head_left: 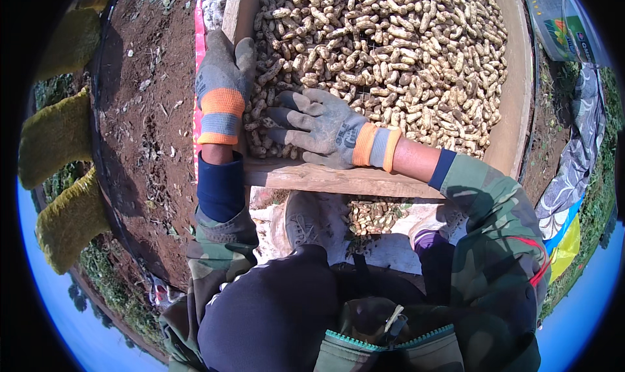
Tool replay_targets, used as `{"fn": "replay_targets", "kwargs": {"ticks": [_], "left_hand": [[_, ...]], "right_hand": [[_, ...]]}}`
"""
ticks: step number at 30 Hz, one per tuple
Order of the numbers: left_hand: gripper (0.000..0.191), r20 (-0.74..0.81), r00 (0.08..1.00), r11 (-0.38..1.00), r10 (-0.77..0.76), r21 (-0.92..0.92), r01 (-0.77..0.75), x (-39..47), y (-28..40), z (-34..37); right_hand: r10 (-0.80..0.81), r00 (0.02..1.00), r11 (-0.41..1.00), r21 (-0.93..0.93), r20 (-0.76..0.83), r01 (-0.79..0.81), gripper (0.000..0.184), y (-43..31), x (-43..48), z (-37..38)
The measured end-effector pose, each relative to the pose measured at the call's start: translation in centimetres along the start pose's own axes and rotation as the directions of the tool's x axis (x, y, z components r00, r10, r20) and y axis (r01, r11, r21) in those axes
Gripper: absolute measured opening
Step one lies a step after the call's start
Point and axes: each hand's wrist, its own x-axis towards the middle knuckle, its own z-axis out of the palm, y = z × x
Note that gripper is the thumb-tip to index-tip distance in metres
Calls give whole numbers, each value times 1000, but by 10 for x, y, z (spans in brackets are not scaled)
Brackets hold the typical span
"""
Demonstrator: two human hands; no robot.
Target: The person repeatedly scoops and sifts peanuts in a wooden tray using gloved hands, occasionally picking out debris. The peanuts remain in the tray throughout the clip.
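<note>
Unshelled peanuts lie spread over a wire mesh inside a wooden frame. Grey gloves with orange-banded cuffs cover both hands. At the frame's left edge, my left hand rests on the wooden side rail, its thumb apart from the fingers; the rail beneath the palm is hidden. Flat on the peanuts near the lower left corner lies my right hand, fingers spread and pointing left, with its heel by the near rail. Bits of the dark mesh show through gaps between the peanuts. Neither hand is closed around anything.
Below the near rail, smaller peanuts and debris lie on a white sheet between my shoes. Full yellow-green mesh sacks stand at the far left beyond bare soil. A clear plastic bucket and a patterned cloth are at the right.
</note>
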Motion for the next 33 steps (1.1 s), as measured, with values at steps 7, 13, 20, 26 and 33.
{"fn": "replay_targets", "kwargs": {"ticks": [7,13,20,26,33], "left_hand": [[32,35,999,999,-33,5,33,-3,5,6],[29,35,995,995,-97,9,96,-3,9,-4],[30,-2,999,998,-54,-12,54,3,-8,6],[28,-83,996,999,-21,-42,17,-1,-4,9],[29,-3,1000,1000,-6,27,6,-5,-4,4]], "right_hand": [[216,976,903,-380,-7,-202,86,76,69,-13],[342,871,819,-344,-352,-460,41,154,48,-66],[700,710,643,-362,-80,-675,37,127,-46,-77],[447,894,890,-82,-39,-448,73,-4,-79,-38],[260,921,895,-284,-291,-342,50,62,18,-3]]}}
